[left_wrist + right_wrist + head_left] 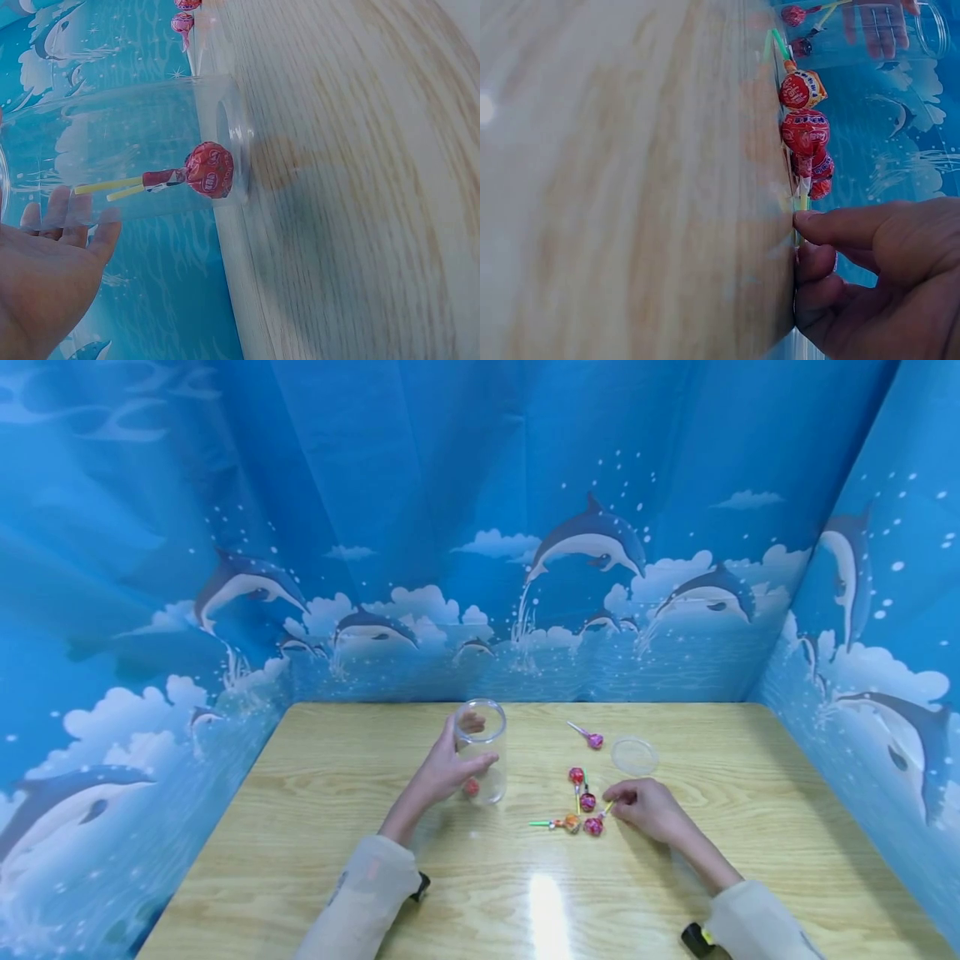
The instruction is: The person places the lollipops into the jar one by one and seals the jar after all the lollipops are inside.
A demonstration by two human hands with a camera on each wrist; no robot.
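Observation:
My left hand [447,768] grips a clear plastic jar [491,781], open at the top and standing upright on the table. Inside, at the bottom, is a red-wrapped lollipop [210,170]; two yellow sticks show there, and the right wrist view shows a second, darker candy head in the jar. My right hand [651,810] pinches the yellow stick of a red lollipop [805,133], whose head lies at the table surface. Around it lie an orange lollipop [572,823] with a green stick, a red lollipop [576,775] and a dark purplish lollipop [588,802].
Farther back lies a pink-purple lollipop [595,741] with a pale stick. A clear round lid [634,756] sits beyond my right hand. The wooden table [315,827] meets a blue dolphin-printed curtain [420,568] at the back and sides.

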